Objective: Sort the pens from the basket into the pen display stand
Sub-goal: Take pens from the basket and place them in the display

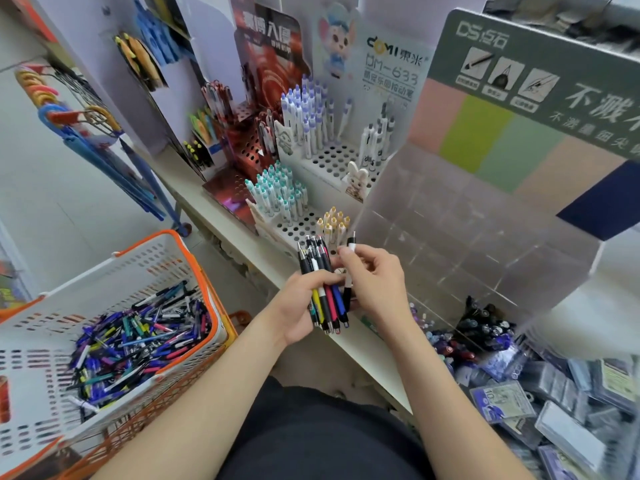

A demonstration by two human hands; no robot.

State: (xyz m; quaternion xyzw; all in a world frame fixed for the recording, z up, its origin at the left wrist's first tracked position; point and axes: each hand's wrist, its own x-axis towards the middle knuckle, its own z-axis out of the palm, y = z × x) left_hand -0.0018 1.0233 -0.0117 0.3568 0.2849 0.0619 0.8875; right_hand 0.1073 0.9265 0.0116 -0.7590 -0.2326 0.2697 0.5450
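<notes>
My left hand [300,306] grips a bundle of several pens [320,271] upright, with black, red, blue and yellow barrels. My right hand [375,282] pinches one black-and-white pen [350,245] beside the bundle, over the shelf edge. A white basket with an orange rim [194,261] at the lower left holds a heap of mixed pens [138,341]. The white perforated pen display stand [301,226] stands just beyond my hands, with teal-capped pens [277,192] and yellow-capped pens [334,221] in it.
A clear acrylic compartment stand [467,237] stands at the right under a green sign. A taller white stand [332,154] with purple-capped pens and a red display [249,143] lie behind. Packaged refills [554,393] and loose pens fill the lower right. Umbrellas [104,150] hang at the left.
</notes>
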